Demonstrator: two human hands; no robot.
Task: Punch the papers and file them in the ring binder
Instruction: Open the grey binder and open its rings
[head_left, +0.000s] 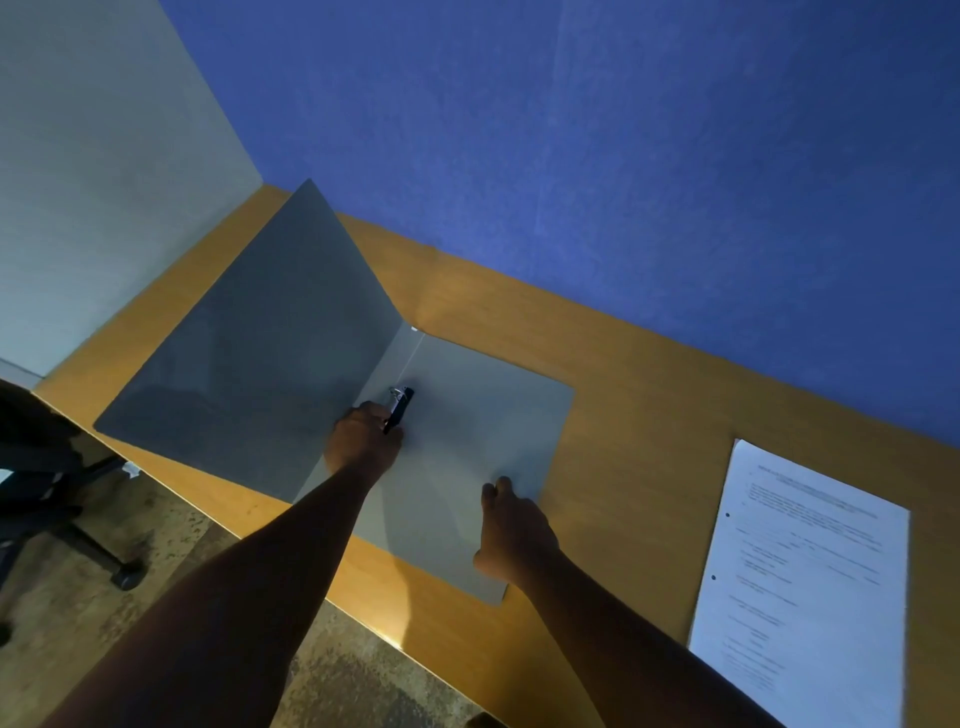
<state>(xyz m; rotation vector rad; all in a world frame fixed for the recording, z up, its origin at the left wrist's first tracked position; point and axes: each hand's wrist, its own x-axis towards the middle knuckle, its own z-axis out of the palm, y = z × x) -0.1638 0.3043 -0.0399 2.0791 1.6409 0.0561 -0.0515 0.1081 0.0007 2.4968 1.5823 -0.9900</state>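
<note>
Papers (800, 571) lie on the desk (623, 395) to the right of the ring binder (467, 415), apart from it, with two punched holes on the near margin: punching appears done, filing is left. One binder, lying open with its left cover raised. One lever mechanism (399, 408), gripped by the left hand (363, 441). Right hand (511, 530) rests on the right cover with fingers curled, holding nothing. Sheet count cannot be told.
</note>
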